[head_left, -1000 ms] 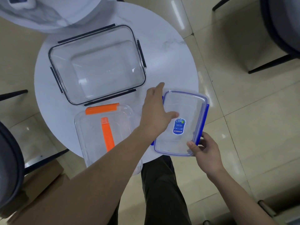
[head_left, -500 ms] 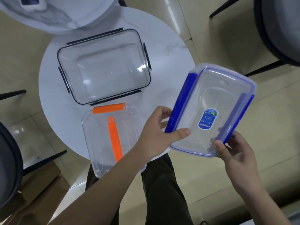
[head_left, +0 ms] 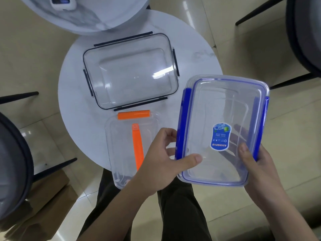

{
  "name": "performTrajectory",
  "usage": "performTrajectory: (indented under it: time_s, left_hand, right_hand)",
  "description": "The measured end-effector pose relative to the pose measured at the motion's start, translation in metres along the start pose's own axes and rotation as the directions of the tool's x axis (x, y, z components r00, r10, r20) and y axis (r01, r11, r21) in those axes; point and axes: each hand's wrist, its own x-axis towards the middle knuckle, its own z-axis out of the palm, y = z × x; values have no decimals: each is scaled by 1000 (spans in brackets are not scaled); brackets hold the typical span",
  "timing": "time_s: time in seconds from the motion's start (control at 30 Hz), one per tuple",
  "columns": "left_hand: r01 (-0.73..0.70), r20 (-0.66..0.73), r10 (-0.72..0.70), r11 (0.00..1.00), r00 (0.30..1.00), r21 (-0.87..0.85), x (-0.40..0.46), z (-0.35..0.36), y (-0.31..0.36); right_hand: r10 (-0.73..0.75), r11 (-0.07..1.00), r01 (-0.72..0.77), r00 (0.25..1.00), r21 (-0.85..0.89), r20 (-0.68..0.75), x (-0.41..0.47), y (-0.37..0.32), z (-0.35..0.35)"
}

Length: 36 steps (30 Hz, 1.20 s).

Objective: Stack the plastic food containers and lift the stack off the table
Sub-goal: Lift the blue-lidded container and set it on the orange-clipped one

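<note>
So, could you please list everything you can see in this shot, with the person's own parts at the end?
blue-clipped container: one, clear with blue clips and a blue label, held in the air at the table's right edge
orange-clipped container: one, clear with orange clip and strip, near edge of the table
black-clipped container: one, clear with black clips, far side of the table, largest
round table: one, white marble look, centre
second round table: one, white, top left, a white device on it
chairs: two, dark, left and top right
cardboard box: one, brown, on the floor at lower left
left hand: grips the blue-clipped container's left side
right hand: grips its right side
</note>
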Motion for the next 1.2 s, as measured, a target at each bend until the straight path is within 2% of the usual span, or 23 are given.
performTrajectory:
  time_s: [0.33,0.5,1.2]
  left_hand:
    - [42,-37,-45,994,998,-99,-34,-64,-8]
    - [50,-159,-64,995,985,-91,-46,-87,-14]
    - [117,-322,-121,993,939,-33,-68,-119,-57]
  right_hand:
    - [0,999,6,992,-45,128,-12,10,72]
    - [45,998,-35,978,-52,206,-25,20,98]
    - [108,989,-88,977,-117,182,-44,44,143]
